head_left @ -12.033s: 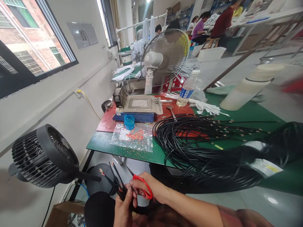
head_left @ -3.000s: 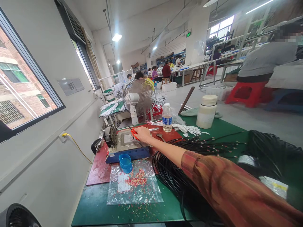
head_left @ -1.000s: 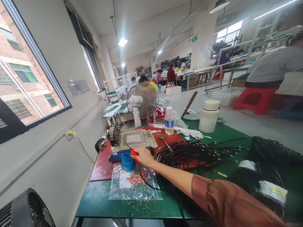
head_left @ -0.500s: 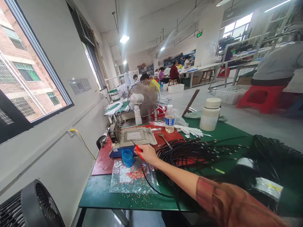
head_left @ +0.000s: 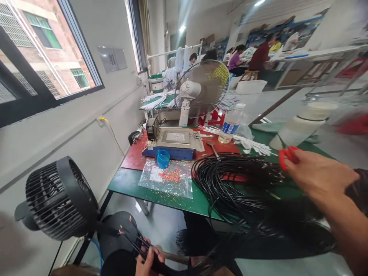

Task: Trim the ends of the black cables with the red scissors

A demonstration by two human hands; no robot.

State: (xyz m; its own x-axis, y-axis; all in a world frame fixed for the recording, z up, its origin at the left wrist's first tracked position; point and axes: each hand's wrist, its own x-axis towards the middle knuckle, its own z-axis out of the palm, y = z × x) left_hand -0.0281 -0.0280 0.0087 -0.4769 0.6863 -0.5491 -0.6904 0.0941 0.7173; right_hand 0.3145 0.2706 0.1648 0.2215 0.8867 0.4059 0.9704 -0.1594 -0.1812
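Note:
My right hand (head_left: pixel 313 172) is raised over the right side of the green table, its fingers closed around a small red-handled tool (head_left: pixel 289 156). A thin pale tip points left from the tool, but motion blur hides its exact kind. Low in the view, my left hand (head_left: pixel 148 260) is wrapped around a bunch of black cables (head_left: pixel 133 243). Their cut ends, with small reddish wires, stick out up and to the left. A large loose coil of black cables (head_left: pixel 227 184) lies on the table between the hands, blurred toward the right.
Behind the coil sit a blue heated-looking box (head_left: pixel 172 152), a blue cup (head_left: pixel 163 159) and a plastic bag (head_left: pixel 146 184) with red scraps. A water bottle (head_left: pixel 228 124), a cream jar (head_left: pixel 301 126) and a spoon (head_left: pixel 213 149) stand or lie nearby. A black fan (head_left: pixel 63 199) is at left.
My right hand has swung from beside the blue cup to the far right, still with the red tool. The view has turned and tipped down, and my left hand with cables now shows.

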